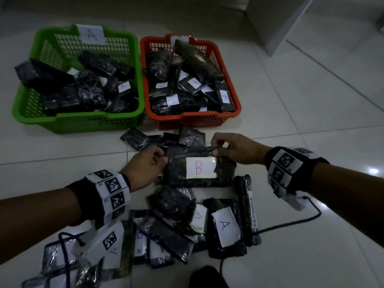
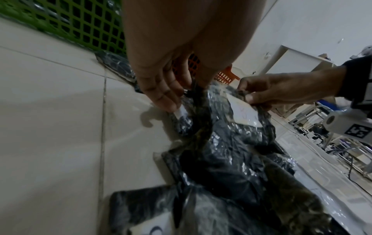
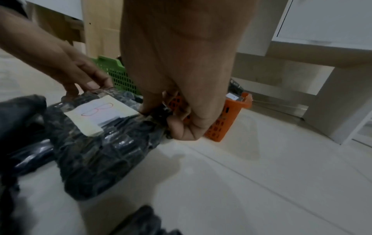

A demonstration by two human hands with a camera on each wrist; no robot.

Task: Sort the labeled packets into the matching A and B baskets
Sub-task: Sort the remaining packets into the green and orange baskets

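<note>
A dark plastic packet (image 1: pixel 187 179) with a white label marked B lies on top of the floor pile, label up. My left hand (image 1: pixel 154 157) pinches its far left corner. My right hand (image 1: pixel 217 146) pinches its far right corner. The right wrist view shows the B packet (image 3: pixel 96 152) with my right hand's fingers (image 3: pixel 177 127) curled on its end. In the left wrist view my left hand's fingers (image 2: pixel 163 95) grip the crinkled packet edge (image 2: pixel 203 120). Beyond stand the green basket (image 1: pixel 128 118) labelled A and the orange basket (image 1: pixel 236 104), both holding several packets.
Several more dark packets, some labelled A (image 1: pixel 226 227), lie in a heap on the white tiled floor (image 1: pixel 311 121) near me. A black cable (image 1: pixel 291 224) runs across the floor at right. White furniture (image 1: pixel 301 21) stands at back right.
</note>
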